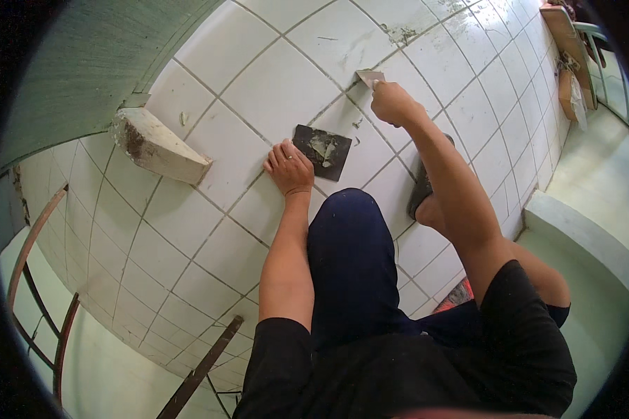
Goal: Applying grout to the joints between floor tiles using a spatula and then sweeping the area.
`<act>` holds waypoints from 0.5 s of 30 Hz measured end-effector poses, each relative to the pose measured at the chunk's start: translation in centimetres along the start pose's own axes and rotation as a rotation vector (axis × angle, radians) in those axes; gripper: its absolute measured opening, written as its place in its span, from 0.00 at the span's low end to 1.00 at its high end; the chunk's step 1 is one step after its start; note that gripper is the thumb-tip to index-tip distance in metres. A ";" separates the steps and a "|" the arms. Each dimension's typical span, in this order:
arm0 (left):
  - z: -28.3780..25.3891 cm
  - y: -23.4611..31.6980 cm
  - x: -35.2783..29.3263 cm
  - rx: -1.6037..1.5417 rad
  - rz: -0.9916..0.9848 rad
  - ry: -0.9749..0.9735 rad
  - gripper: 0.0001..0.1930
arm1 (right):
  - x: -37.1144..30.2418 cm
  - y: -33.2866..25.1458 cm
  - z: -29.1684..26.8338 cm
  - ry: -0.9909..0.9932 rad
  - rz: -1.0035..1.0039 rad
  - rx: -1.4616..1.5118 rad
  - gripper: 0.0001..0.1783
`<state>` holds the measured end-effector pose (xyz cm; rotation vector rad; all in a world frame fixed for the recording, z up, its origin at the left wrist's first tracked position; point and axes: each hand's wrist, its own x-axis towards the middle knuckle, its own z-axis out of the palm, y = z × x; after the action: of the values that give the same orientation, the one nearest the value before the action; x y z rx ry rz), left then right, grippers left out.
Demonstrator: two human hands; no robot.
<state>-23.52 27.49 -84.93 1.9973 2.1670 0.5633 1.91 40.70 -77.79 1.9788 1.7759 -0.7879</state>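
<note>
On the white tiled floor point(248, 98) lies a dark square plate point(337, 172) with a heap of greyish-green scrapings point(323, 148) on top. My left hand point(290, 170) has its fingers bent at the plate's left edge; a ring shows on one finger. Farther forward and to the right, my right hand point(396, 105) is closed around a putty knife point(371, 75). Its flat metal blade points left and meets the floor along a grout line; the handle is mostly hidden in my fist. Small crumbs point(357, 124) lie between the plate and the knife.
A chipped whitish block point(162, 150) juts out below a green panel point(84, 70) at left. Residue point(400, 35) marks the far tiles. A slippered foot point(426, 199) rests by my right arm. Wooden furniture legs point(203, 366) stand lower left; a cardboard box point(567, 94) sits far right.
</note>
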 end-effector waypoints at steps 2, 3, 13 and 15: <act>-2.0 -3.6 -0.3 0.093 -0.033 -0.017 0.10 | -1.2 -6.5 -3.7 -0.120 0.002 0.163 0.32; -2.1 -3.2 -0.2 0.108 -0.044 -0.034 0.10 | -0.1 -6.3 -5.6 -0.046 -0.002 0.277 0.29; -0.9 -1.3 0.1 0.077 -0.003 0.017 0.10 | -2.8 -6.1 -2.3 -0.122 0.007 0.084 0.35; -0.8 -1.8 0.1 0.065 -0.007 0.039 0.10 | -3.5 -6.8 -2.6 -0.084 -0.067 0.132 0.35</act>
<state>-25.50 27.40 -84.85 2.0272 2.2418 0.5421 -4.54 40.46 -72.98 1.9455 1.7908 -1.0193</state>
